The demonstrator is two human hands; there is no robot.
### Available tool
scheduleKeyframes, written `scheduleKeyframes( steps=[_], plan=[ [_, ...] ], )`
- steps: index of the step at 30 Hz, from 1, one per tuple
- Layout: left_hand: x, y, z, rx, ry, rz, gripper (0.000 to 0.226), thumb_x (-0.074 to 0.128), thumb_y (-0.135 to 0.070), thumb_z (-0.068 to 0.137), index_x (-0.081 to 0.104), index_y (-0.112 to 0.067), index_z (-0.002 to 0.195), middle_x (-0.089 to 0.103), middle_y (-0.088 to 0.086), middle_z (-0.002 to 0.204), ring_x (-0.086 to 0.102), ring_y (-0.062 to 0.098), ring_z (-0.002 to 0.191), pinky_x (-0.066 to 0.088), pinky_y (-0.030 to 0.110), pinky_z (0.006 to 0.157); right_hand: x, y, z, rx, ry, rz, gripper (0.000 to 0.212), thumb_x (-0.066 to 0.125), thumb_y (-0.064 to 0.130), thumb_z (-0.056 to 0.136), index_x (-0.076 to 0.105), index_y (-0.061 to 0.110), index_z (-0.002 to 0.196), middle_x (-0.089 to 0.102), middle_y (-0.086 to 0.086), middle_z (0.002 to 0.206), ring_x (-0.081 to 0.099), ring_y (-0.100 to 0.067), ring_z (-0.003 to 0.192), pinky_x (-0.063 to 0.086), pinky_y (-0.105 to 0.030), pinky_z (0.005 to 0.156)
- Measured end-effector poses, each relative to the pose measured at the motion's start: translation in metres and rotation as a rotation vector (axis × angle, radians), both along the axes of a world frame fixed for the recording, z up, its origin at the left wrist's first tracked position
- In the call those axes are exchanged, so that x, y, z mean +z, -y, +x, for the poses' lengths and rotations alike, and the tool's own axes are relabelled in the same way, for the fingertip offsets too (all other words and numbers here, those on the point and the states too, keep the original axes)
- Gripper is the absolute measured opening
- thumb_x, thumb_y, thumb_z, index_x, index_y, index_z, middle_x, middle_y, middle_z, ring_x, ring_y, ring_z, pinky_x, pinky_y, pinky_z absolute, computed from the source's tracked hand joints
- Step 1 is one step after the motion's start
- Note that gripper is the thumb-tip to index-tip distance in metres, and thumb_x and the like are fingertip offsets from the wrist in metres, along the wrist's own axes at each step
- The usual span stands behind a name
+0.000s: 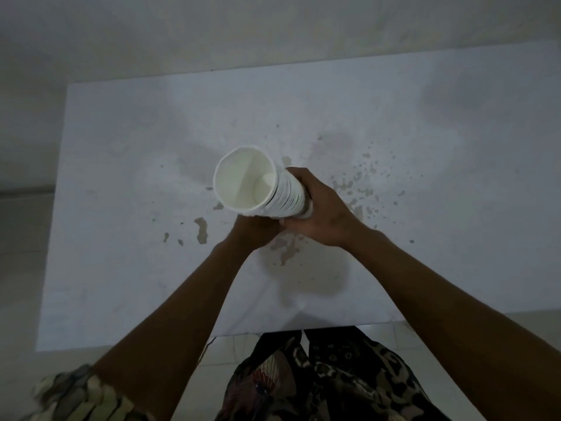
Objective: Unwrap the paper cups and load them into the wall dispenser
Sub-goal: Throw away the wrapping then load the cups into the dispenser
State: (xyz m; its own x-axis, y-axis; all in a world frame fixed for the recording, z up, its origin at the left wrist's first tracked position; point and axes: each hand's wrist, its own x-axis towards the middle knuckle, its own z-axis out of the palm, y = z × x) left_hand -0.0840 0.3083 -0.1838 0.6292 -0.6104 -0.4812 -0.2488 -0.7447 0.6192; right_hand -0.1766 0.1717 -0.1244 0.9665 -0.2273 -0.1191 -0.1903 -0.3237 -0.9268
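stack of white paper cups (274, 191) over stained table (121, 208), top cup empty, no print. right hand (321, 214) fingers wrapped around stack; left hand (255, 230) grips it from below.

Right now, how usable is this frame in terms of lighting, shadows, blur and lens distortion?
Head view: dim and flat, no glare; soft overall, the patterned sleeve smeared at the bottom corner; wide-angle bend bows the white table edges; soft shadows fan out around the stack of cups, held by the left hand and right hand.
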Motion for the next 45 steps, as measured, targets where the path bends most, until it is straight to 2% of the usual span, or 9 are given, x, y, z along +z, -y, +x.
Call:
scheduleKeyframes(
  steps=[2,4,16,24,28,33,36,40,45],
  plan=[
    [0.017,0.005,-0.003,0.058,0.031,-0.117,0.055,0.078,-0.029,0.077,0.060,-0.010,0.125,0.063,0.014,0.126,0.059,0.030,0.119,0.050,0.016,0.081,-0.001,0.001,0.001,-0.049,0.009,0.019,0.075,0.087,0.026,0.071,0.046,0.026,0.135,0.064,0.008,0.123,0.063,-0.008,0.110,0.056,-0.024,0.087],
    [0.022,0.005,-0.005,0.085,0.069,-0.240,0.057,0.081,-0.039,0.069,0.064,-0.014,0.116,0.068,0.010,0.115,0.063,0.029,0.109,0.054,0.030,0.084,-0.003,-0.001,0.000,-0.093,0.003,0.034,0.075,0.089,0.028,0.070,0.047,0.026,0.132,0.065,0.008,0.119,0.064,-0.008,0.108,0.057,-0.025,0.085],
    [0.045,-0.011,0.009,0.020,0.273,-0.097,0.041,0.076,-0.023,0.083,0.066,-0.012,0.121,0.070,0.012,0.115,0.064,0.029,0.104,0.047,0.032,0.090,-0.002,-0.008,-0.003,-0.454,0.127,0.144,0.092,0.089,0.021,0.068,0.037,0.013,0.144,0.058,0.004,0.135,0.059,-0.006,0.121,0.054,-0.022,0.093],
    [0.042,-0.044,0.031,0.259,0.311,-0.116,0.023,0.072,-0.016,0.084,0.076,-0.011,0.106,0.076,0.013,0.099,0.070,0.029,0.091,0.050,0.026,0.082,0.003,0.004,0.008,-0.663,0.216,0.141,0.091,0.088,0.022,0.070,0.036,0.017,0.145,0.055,0.016,0.129,0.059,-0.002,0.117,0.052,-0.018,0.091],
    [0.043,-0.059,0.025,0.307,0.213,-0.132,0.021,0.070,-0.018,0.086,0.077,-0.014,0.105,0.073,0.007,0.079,0.065,0.013,0.067,0.040,0.005,0.057,-0.005,0.011,0.002,-0.608,0.142,0.021,0.075,0.088,0.026,0.069,0.040,0.035,0.126,0.055,0.034,0.112,0.058,0.015,0.103,0.048,-0.007,0.082],
    [0.051,-0.059,0.011,0.263,0.039,-0.252,0.043,0.069,-0.020,0.087,0.063,-0.029,0.129,0.068,-0.003,0.126,0.066,0.014,0.108,0.056,0.035,0.093,-0.021,0.005,-0.007,-0.596,0.056,0.018,0.079,0.088,0.026,0.069,0.041,0.025,0.132,0.054,0.032,0.114,0.056,0.017,0.101,0.046,-0.003,0.077],
    [0.062,-0.054,0.001,0.280,-0.151,-0.396,0.033,0.065,-0.010,0.090,0.071,-0.026,0.119,0.074,-0.010,0.109,0.073,0.019,0.095,0.062,0.040,0.079,-0.019,0.002,-0.010,-0.597,0.008,0.017,0.087,0.087,0.029,0.071,0.036,0.025,0.141,0.056,0.020,0.125,0.055,0.006,0.109,0.042,-0.001,0.083],
    [0.080,-0.039,-0.014,0.409,-0.399,-0.456,0.026,0.064,-0.002,0.089,0.075,-0.015,0.109,0.075,0.003,0.098,0.075,0.019,0.079,0.060,0.029,0.063,-0.011,-0.005,-0.025,-0.630,-0.058,-0.026,0.089,0.082,0.036,0.077,0.029,0.028,0.149,0.049,0.004,0.147,0.047,-0.010,0.132,0.041,-0.026,0.106],
    [0.087,-0.020,-0.040,0.453,-0.639,-0.455,0.023,0.054,-0.015,0.098,0.073,-0.012,0.111,0.074,0.012,0.109,0.071,0.029,0.098,0.060,0.032,0.069,0.009,-0.033,-0.073,-0.647,0.006,0.130,0.043,0.061,0.038,0.095,0.054,0.029,0.136,0.059,0.008,0.137,0.056,-0.008,0.124,0.048,-0.035,0.106]
  ],
)
